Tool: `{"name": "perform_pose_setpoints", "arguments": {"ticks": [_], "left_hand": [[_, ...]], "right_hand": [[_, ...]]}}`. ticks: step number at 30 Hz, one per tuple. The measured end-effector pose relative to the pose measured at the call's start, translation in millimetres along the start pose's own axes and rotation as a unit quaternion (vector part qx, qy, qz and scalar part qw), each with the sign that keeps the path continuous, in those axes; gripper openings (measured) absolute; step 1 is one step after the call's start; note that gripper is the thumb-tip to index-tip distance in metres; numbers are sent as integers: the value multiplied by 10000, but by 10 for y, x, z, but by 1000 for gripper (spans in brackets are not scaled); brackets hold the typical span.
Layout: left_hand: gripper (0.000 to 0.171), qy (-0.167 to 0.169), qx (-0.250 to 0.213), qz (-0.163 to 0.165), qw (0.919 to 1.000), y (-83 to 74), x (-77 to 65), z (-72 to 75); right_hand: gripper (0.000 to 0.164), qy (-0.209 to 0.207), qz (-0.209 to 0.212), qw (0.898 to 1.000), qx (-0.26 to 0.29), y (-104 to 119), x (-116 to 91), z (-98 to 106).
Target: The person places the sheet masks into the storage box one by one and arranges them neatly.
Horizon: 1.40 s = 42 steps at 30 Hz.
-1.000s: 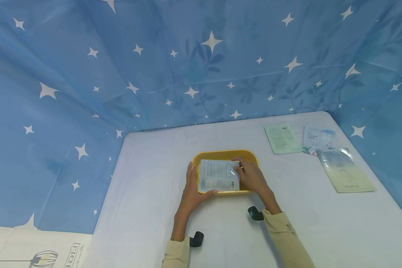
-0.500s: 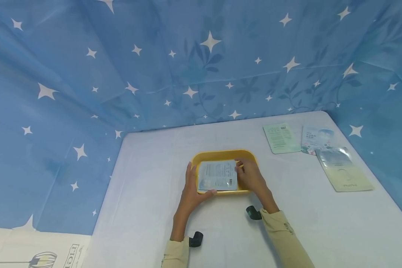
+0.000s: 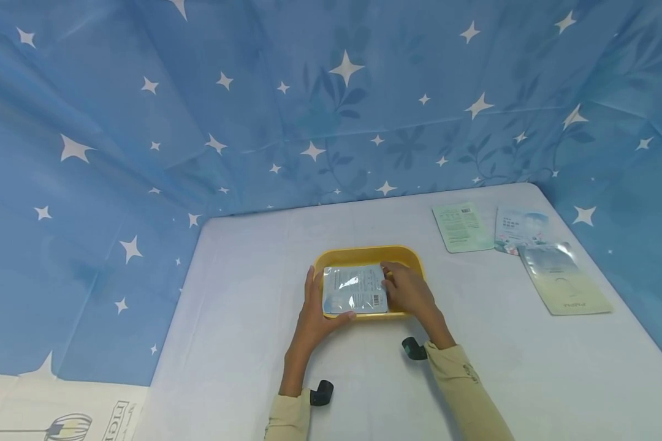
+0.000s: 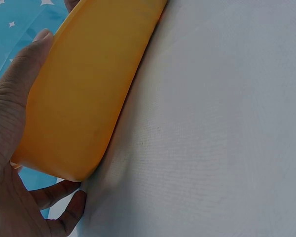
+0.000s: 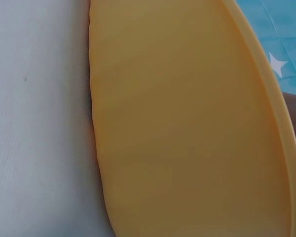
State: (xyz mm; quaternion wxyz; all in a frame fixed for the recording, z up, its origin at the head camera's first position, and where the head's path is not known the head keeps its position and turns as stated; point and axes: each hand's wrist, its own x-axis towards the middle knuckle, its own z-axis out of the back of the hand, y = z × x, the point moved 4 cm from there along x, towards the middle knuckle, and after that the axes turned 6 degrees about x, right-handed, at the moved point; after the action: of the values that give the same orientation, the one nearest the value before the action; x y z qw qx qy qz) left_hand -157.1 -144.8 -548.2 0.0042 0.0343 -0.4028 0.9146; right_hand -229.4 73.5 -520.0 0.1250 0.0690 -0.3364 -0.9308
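A yellow plastic tray (image 3: 368, 252) sits on the white table in the head view. In it lies a pale blue sheet mask packet (image 3: 353, 291) with printed text and a barcode. My left hand (image 3: 313, 318) grips the tray's left front corner, thumb along the front rim and fingers at the left side. The left wrist view shows that thumb (image 4: 27, 64) against the tray wall (image 4: 84, 89). My right hand (image 3: 410, 291) reaches into the tray and pinches the packet's right edge. In the right wrist view the tray's outer wall (image 5: 187, 118) hides nearly all of that hand.
At the back right of the table (image 3: 243, 294) lie a green packet (image 3: 462, 228), a floral blue-white packet (image 3: 518, 228) and a yellowish packet (image 3: 565, 282), the last two touching. A blue star-patterned curtain (image 3: 309, 110) stands behind the table. Black wrist cameras (image 3: 322, 392) jut from both sleeves.
The blue packet has shifted slightly left in the tray, and glare now shows on it. My right hand has moved a little left with it. The left hand keeps its place.
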Motion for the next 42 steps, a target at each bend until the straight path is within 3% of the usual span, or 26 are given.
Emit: {"name": "perform_pose_setpoints", "arguments": {"ticks": [18,42], "left_hand": [[118,-44,-19,-40,10000,11,14,-15],[118,-46,0,-71,10000,-3,3,3]], "right_hand": [[49,56,134,9990,-423,-7,14,-21],[46,75,95,9984,-559,-3,16,-34]]}}
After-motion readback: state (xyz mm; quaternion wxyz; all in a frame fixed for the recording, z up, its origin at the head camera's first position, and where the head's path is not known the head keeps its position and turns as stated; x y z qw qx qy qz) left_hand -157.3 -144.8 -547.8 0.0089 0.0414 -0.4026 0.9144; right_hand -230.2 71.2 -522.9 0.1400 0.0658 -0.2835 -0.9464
